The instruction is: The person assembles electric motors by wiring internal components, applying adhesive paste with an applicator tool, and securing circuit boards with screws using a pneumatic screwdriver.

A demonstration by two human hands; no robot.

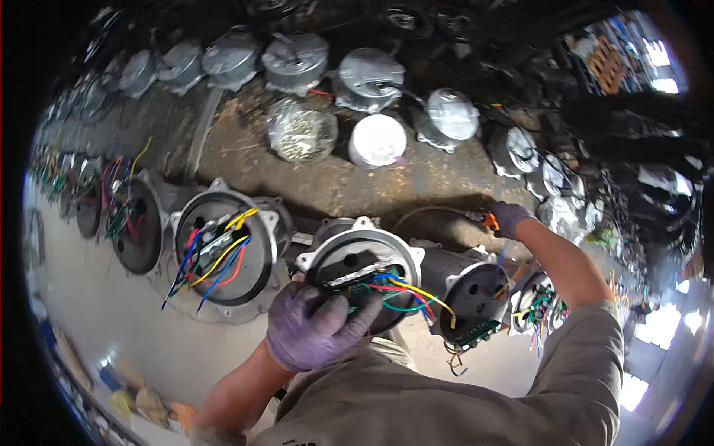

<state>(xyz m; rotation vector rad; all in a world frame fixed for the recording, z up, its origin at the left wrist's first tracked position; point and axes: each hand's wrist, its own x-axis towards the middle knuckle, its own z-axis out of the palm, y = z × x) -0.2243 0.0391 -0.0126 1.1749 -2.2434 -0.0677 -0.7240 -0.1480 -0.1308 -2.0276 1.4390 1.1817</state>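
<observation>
My left hand point(316, 327), in a purple glove, grips the lower rim of a round black motor housing point(363, 269) with a silver flange. Red, blue, yellow and green wires point(405, 293) spill from the motor's open face. My right hand point(509, 218), also gloved, reaches out over the dirty workbench point(327, 186) and closes on an orange-handled tool point(487, 220) just beyond the motors. Another black motor point(476, 293) with a green connector block lies directly right of the held one.
A row of similar open motors point(219, 249) with coloured wires runs to the left. Grey round end covers point(368, 78) line the far side of the bench, beside a white lid point(378, 140) and a bag of small parts point(301, 134). A pale floor lies below.
</observation>
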